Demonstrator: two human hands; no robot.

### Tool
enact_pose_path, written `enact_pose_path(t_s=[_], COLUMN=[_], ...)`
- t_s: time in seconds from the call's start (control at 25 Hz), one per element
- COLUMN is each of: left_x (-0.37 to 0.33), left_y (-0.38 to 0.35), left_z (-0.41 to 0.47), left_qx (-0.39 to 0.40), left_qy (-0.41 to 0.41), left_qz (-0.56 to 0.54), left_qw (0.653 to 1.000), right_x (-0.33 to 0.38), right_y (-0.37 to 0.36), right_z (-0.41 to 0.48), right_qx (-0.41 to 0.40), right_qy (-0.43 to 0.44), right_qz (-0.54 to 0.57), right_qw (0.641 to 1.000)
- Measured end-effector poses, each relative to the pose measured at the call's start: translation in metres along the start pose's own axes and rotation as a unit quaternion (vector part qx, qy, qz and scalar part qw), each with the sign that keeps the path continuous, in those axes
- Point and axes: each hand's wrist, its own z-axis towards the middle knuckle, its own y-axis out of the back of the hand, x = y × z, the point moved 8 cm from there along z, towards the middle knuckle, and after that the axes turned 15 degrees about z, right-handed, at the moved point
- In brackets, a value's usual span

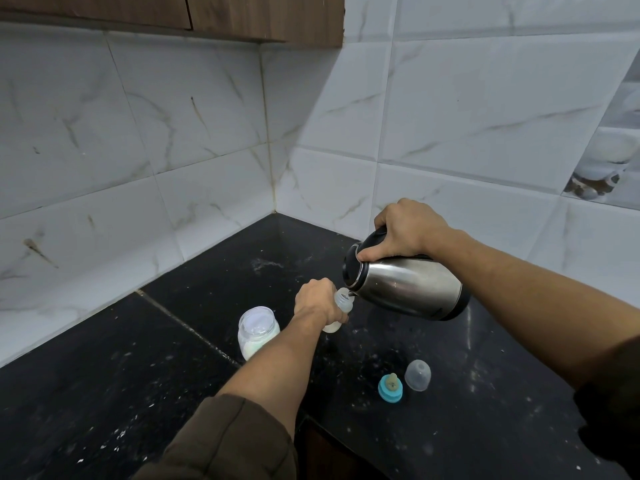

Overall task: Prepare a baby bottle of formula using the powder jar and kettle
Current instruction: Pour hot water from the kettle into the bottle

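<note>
My left hand (317,301) grips a small translucent baby bottle (343,304) that stands open-mouthed on the black counter (104,375). A steel kettle (408,289) with a black lid and handle is tipped to the left, its spout right at the bottle's mouth. My right hand (408,230) holds the kettle by its black handle from above. Just left of the bottle stands the open glass powder jar (258,332) with white powder inside, partly behind my left forearm.
A teal bottle ring with its teat (391,386) and a clear dome cap (418,374) lie on the counter near the front right. White marble-look tiled walls meet in a corner behind. A wooden cabinet (263,15) hangs above. White specks dot the counter.
</note>
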Motion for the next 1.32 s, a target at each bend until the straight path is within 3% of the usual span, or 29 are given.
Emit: enact_pose_path(t_s=[1.32], left_x=[-0.0083], left_y=[0.0011], left_z=[-0.0017], left_qx=[-0.002], left_qy=[-0.015], left_qz=[-0.016], left_qw=[1.000], right_x=[-0.0023], right_y=[0.0051], right_z=[-0.0060], right_qx=[-0.006], right_qy=[0.006], right_qz=[-0.017], right_qw=[1.000])
